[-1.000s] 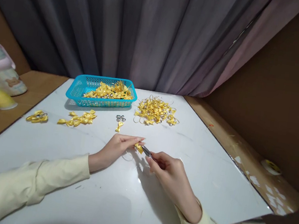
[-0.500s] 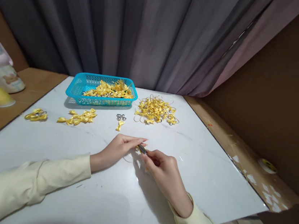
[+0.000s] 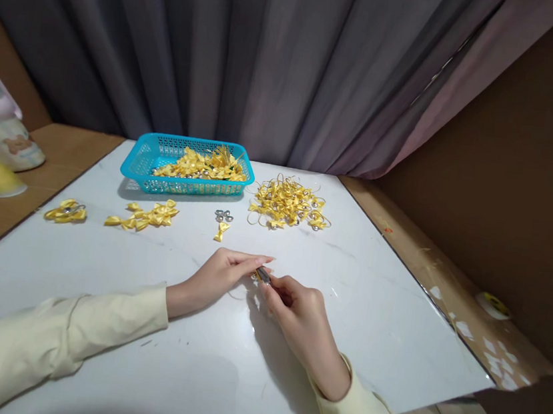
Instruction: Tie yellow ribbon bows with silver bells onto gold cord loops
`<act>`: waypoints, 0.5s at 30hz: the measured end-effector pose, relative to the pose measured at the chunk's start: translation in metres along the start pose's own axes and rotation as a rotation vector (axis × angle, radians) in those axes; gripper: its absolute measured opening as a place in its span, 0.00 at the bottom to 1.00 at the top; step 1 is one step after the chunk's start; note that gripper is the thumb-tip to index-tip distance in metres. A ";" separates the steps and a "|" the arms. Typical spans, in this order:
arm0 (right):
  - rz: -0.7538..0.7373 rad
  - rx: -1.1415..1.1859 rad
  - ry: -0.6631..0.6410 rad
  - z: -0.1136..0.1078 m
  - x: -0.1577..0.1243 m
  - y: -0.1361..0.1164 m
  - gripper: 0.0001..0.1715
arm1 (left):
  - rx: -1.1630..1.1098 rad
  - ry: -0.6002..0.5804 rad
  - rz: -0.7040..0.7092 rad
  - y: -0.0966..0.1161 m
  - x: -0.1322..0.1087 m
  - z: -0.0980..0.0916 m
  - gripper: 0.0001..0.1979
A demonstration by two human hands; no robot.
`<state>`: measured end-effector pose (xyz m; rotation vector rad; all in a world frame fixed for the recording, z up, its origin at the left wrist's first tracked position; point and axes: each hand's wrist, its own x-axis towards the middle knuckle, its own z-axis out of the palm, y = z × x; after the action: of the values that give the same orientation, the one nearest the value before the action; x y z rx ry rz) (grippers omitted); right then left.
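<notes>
My right hand (image 3: 301, 314) is closed round a small dark metal tool (image 3: 263, 274), its tip pointing up and left. My left hand (image 3: 220, 275) pinches a small piece at that tip, with a bit of yellow and a thin cord loop hanging below; the fingers mostly hide it. Beyond my hands lie one yellow bow (image 3: 221, 232) and several silver beads (image 3: 223, 216). A heap of yellow bows with beads and cord loops (image 3: 287, 201) sits behind to the right. Loose yellow bows (image 3: 147, 215) lie to the left.
A blue basket (image 3: 185, 186) holding yellow bows and beads stands at the back of the white table (image 3: 382, 327). A yellow bundle (image 3: 65, 211) lies far left, near a bottle (image 3: 2, 123). A tape roll (image 3: 493, 305) is on the right ledge.
My right hand has shifted very slightly left with the tool. My left hand stays almost in the same place.
</notes>
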<state>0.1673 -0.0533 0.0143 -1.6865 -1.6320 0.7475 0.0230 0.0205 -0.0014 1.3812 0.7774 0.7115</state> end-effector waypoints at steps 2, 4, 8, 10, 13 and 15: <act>-0.009 -0.013 0.006 0.000 0.000 0.000 0.14 | 0.000 -0.002 -0.003 0.000 0.000 0.000 0.15; -0.019 -0.022 0.014 0.001 0.000 0.000 0.14 | -0.011 -0.004 -0.013 -0.001 0.000 0.000 0.15; -0.018 -0.039 0.032 0.001 0.000 0.001 0.14 | -0.098 0.015 -0.027 -0.003 0.001 0.001 0.17; -0.012 -0.054 0.045 -0.002 -0.001 0.002 0.13 | -0.162 0.053 -0.048 -0.003 0.002 0.000 0.17; 0.008 -0.094 0.065 -0.013 -0.001 0.005 0.15 | -0.221 0.080 -0.109 0.000 0.004 -0.005 0.14; 0.024 -0.153 0.061 -0.023 -0.001 0.010 0.16 | -0.178 0.080 -0.131 0.006 0.006 -0.010 0.11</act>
<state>0.1911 -0.0558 0.0207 -1.8206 -1.6658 0.5892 0.0180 0.0316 0.0038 1.1364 0.8389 0.7186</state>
